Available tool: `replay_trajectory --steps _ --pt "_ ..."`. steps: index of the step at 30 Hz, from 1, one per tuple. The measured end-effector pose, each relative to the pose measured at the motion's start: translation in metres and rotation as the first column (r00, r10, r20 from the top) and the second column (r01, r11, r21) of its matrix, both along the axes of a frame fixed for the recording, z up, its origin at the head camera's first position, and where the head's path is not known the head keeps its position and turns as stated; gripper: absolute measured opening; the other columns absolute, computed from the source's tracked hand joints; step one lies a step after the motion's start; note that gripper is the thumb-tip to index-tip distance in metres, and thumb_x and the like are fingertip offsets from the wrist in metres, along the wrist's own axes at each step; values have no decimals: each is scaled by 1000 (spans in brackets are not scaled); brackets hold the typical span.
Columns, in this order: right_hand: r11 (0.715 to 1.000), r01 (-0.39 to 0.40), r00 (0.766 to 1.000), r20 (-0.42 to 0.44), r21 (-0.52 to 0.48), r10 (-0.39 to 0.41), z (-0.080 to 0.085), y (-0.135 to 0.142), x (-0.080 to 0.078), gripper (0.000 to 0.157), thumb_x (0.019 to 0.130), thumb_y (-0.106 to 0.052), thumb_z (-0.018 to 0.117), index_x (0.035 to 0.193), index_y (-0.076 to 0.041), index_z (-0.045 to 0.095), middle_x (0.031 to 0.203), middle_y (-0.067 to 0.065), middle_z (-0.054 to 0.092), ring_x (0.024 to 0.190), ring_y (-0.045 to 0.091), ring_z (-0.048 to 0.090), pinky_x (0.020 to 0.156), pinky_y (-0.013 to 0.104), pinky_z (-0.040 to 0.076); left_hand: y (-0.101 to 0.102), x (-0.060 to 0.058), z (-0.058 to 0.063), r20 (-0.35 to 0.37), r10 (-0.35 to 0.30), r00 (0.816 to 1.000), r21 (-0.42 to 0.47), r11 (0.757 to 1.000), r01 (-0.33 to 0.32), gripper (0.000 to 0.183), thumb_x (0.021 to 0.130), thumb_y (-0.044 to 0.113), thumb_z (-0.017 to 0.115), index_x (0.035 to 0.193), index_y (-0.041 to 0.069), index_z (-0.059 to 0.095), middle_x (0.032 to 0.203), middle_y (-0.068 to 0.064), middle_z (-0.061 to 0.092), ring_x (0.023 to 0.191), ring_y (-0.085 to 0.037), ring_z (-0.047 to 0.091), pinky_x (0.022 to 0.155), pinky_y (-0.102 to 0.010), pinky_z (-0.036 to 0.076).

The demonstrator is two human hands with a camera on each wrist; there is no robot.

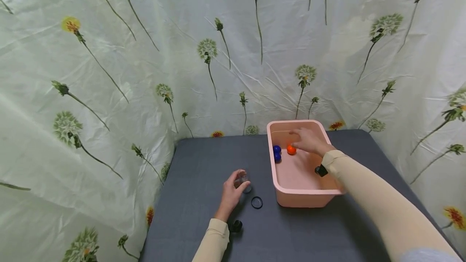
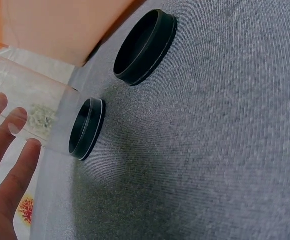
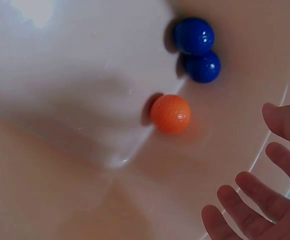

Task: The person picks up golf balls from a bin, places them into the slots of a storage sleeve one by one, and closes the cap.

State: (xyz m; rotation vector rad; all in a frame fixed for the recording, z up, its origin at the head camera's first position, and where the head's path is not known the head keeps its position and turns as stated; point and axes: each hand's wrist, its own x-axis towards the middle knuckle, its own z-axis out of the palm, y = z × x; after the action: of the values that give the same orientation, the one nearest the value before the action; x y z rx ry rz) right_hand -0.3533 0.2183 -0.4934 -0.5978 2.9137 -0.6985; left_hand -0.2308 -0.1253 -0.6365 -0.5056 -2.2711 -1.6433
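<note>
1. While the left hand has its fingers curled round a clear tube, the right hand is inside the pink bin, fingers spread wide.
2. Tube: upright, its black base down on the dark grey surface, left of the bin.
3. Loose black cap lies on the surface just beside the tube, on the person's side of it, well short of the hand's grip.
4. Orange ball: on the bin floor, below the right hand, apart from its fingers.
5. Two blue balls, upper and lower in the right wrist view, touch each other near the orange one, by the bin's left wall.
6. Backdrop: pale flower-print cloth.
</note>
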Motion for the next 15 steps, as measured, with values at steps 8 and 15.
replay_trajectory --steps 8,15 --pt "998 -20 996 87 66 14 -12 0 -9 52 92 -14 70 139 1 56 136 23 59 120 40 56 101 56 45 2 1 1 -4 -2 1000 5 1000 2 39 90 21 76 125 8 64 120 -9 67 109 -26 66 88 -48 56" --pt "991 -95 984 161 91 79 -20 -3 -17 52 90 -14 71 137 5 56 129 23 62 103 34 61 95 51 49 0 1 2 24 17 1000 -36 999 -16 40 91 24 76 125 8 63 120 -5 67 109 -20 65 90 -40 56"
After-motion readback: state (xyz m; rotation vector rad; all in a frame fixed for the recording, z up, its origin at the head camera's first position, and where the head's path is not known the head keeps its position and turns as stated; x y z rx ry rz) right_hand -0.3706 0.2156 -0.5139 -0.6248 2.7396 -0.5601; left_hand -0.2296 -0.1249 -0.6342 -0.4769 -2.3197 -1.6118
